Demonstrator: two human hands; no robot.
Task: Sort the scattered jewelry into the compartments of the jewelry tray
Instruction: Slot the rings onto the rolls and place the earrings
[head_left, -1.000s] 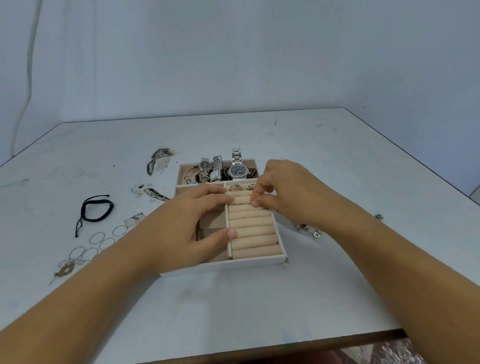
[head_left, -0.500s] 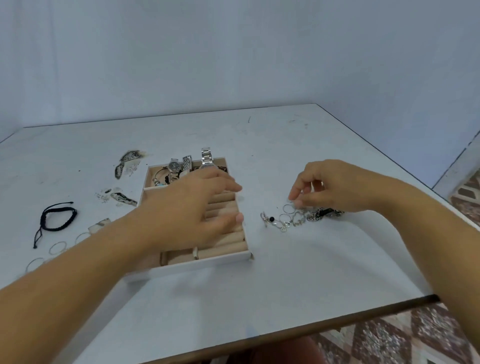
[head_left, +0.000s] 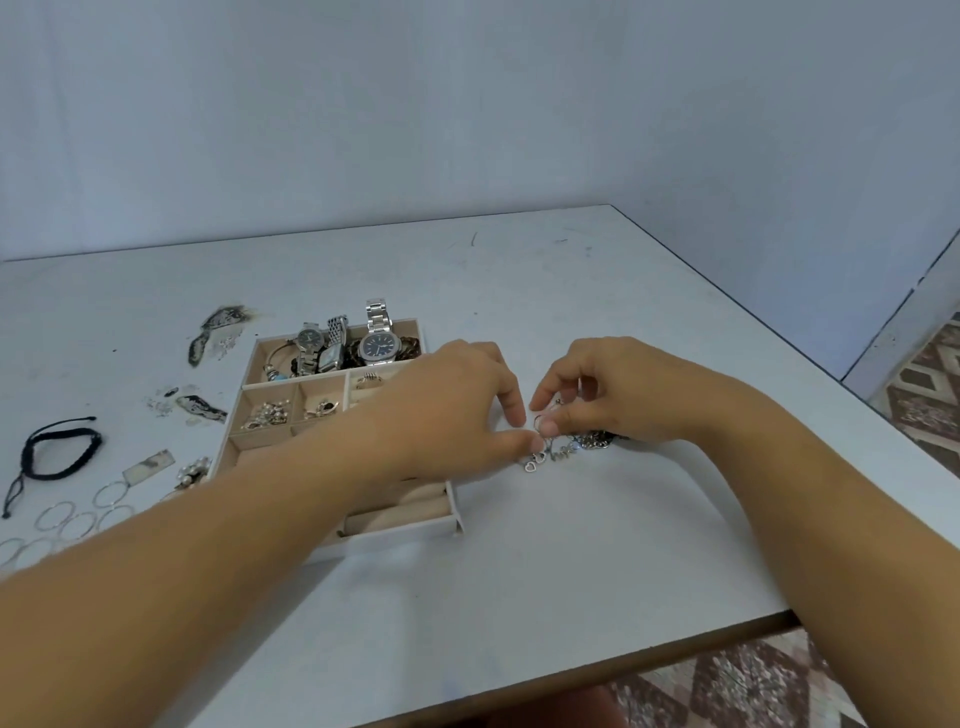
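Left hand has left the beige tray, fingers loose, reaching beside right hand, which pinches a thin silver ring

The single view came from the person's head, facing forward and down over the table toward the wall at 12 o'clock. It sat close. The forearms entered from 8 and 4 o'clock, and the tray lay toward 8 o'clock of centre. The small ring pinched in the right hand was just legible.
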